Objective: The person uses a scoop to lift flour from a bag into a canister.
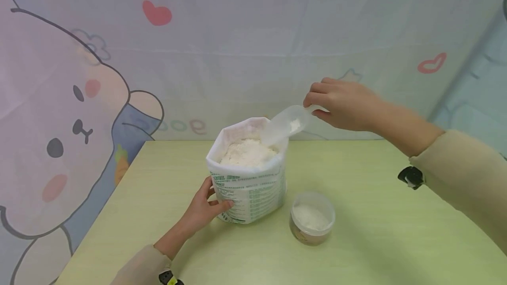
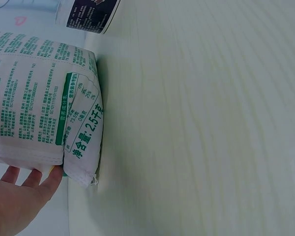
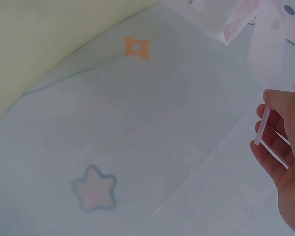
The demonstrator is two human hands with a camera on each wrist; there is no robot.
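Note:
A white cloth bag (image 1: 253, 195) with green print stands upright, its rolled top wide and full of white flour (image 1: 246, 153). My left hand (image 1: 201, 211) grips its lower left side, thumb on the front; the left wrist view shows the fingers against the bag (image 2: 34, 103). Above the bag's right rim, my right hand (image 1: 342, 104) pinches the handle of a translucent plastic scoop (image 1: 283, 123). The scoop tilts down toward the flour, with a little white flour inside. In the right wrist view the handle lies between thumb and fingers.
A round clear tub (image 1: 310, 232) with white flour in it stands on the light wooden table (image 1: 380, 214), right of the bag. Behind the table hangs a printed cloth (image 1: 245, 47) with a cartoon bear and hearts.

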